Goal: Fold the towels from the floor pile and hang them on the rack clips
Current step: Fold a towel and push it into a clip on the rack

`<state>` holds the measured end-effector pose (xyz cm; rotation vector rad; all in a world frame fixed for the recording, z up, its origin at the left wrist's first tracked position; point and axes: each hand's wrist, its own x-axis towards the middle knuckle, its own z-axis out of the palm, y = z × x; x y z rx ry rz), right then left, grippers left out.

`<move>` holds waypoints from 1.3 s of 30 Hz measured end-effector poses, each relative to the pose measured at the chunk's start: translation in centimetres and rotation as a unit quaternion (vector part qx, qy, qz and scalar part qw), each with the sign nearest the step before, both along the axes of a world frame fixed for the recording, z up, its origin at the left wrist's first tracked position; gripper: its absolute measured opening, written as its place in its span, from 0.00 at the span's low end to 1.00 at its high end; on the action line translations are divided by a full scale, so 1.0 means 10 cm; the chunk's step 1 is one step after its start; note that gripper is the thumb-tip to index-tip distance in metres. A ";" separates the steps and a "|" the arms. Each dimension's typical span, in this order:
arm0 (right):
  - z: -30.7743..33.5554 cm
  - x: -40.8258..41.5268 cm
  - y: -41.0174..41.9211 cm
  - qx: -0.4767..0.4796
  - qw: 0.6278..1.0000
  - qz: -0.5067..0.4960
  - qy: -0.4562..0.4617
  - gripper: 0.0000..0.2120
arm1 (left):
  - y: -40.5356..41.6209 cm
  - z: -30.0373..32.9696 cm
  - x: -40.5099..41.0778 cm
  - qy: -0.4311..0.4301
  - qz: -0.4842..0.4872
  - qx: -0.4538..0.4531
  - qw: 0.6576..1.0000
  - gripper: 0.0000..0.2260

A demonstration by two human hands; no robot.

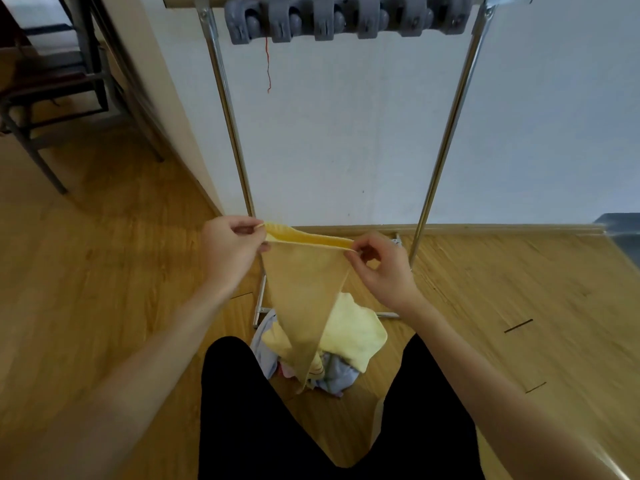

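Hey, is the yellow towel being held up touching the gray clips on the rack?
Apart. The head view shows the yellow towel stretched between both hands low down, with bare wall between its top edge and the gray clips overhead.

Both hands raised, left [232,249] and right [382,268], fingertips pinched.

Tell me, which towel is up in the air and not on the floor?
The yellow towel, pinched at its top corners by the left hand and right hand. It hangs down in a point; the other towels lie in the pile below.
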<state>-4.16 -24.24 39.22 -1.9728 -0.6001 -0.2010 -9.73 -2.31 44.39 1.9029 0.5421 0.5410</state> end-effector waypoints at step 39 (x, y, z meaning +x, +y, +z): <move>1.09 0.77 -0.74 -0.108 0.986 -0.027 -0.123 0.05 | -0.40 0.88 0.74 0.110 -0.347 0.218 0.905 0.07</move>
